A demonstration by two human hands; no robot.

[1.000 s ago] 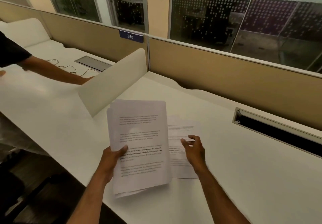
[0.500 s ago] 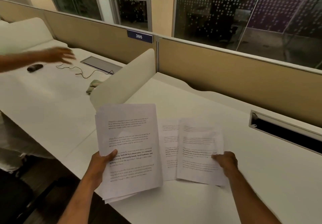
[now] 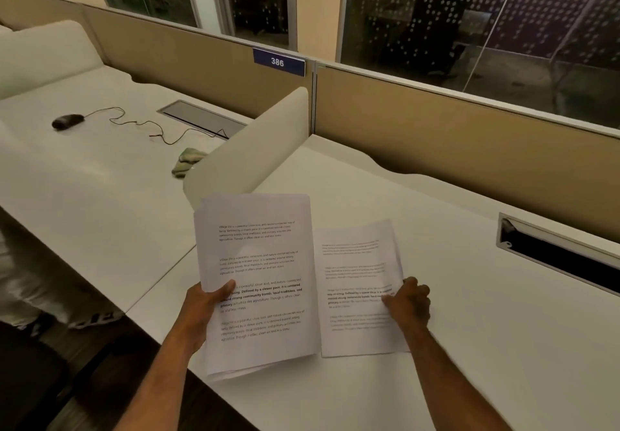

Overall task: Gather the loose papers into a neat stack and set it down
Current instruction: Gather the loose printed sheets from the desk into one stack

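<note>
Several printed sheets form a stack (image 3: 258,283) held in the left hand (image 3: 198,313), thumb on top near the left edge, fingers under, closed around it. Stack is lifted off the desk (image 3: 469,330), tilted toward the camera, lower edges fanned and uneven. White paper, four short blocks of black text, third block partly bold; readable bits: "peaceful", "slower pace", "strong community bonds, local traditions". Loose sheets (image 3: 359,289) with the same layout lie flat on the desk just right of the stack, left edge tucked under it. Right hand (image 3: 407,303) rests on their right edge, fingers curled, pinching or pressing the paper; cannot tell which. Desk is smooth white laminate with a dark rectangular cable slot (image 3: 557,256) at the right. Rounded white divider (image 3: 248,148) stands behind the stack. Tan fabric partition (image 3: 436,135) carries a blue tag (image 3: 278,61) reading "386". Neighbouring desk: black mouse (image 3: 67,121) with a looping cable, crumpled greenish cloth (image 3: 186,161).
</note>
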